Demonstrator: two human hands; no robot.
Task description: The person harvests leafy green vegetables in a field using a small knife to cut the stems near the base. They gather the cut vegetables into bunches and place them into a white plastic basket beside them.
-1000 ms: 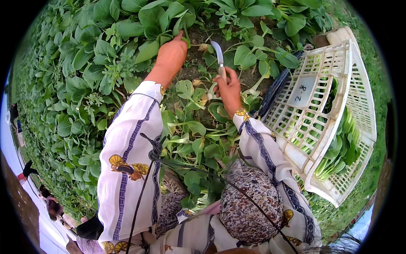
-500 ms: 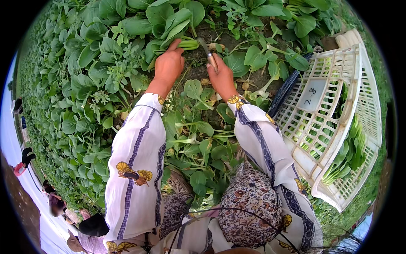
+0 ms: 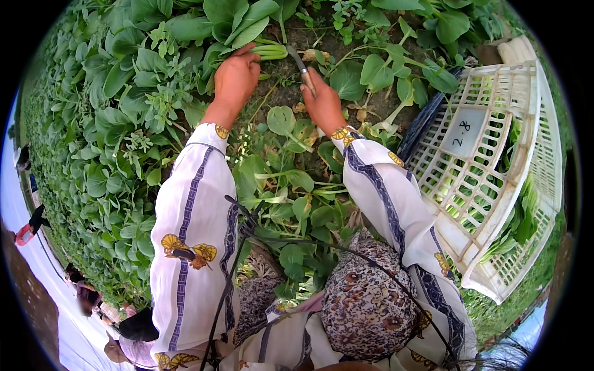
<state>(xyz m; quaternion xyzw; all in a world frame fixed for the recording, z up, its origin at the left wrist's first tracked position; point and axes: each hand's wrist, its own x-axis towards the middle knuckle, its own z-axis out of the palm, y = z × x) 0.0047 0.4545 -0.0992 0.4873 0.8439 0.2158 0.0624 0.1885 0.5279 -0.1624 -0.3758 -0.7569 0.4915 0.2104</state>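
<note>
My left hand (image 3: 236,74) is closed around a head of bok choy (image 3: 272,52), whose pale green stalks point right and whose broad leaves spread up and left. In my right hand (image 3: 323,104) is the wooden handle of a small knife (image 3: 296,58) with a narrow, curved, dark blade. The blade's tip lies against the base of the stalks, just above the soil. Part of the handle is hidden by my fingers.
On the right a white slatted plastic crate (image 3: 459,176) lies tilted, with cut greens (image 3: 523,216) inside. Leafy plants (image 3: 117,154) crowd the left. A thin black cord (image 3: 297,242) crosses before my lap. Other people (image 3: 88,295) are at the far lower left.
Both hands appear slightly farther up, my left hand also farther left. The blade has come against the base of the stalks. The black cord has swung higher across the view.
</note>
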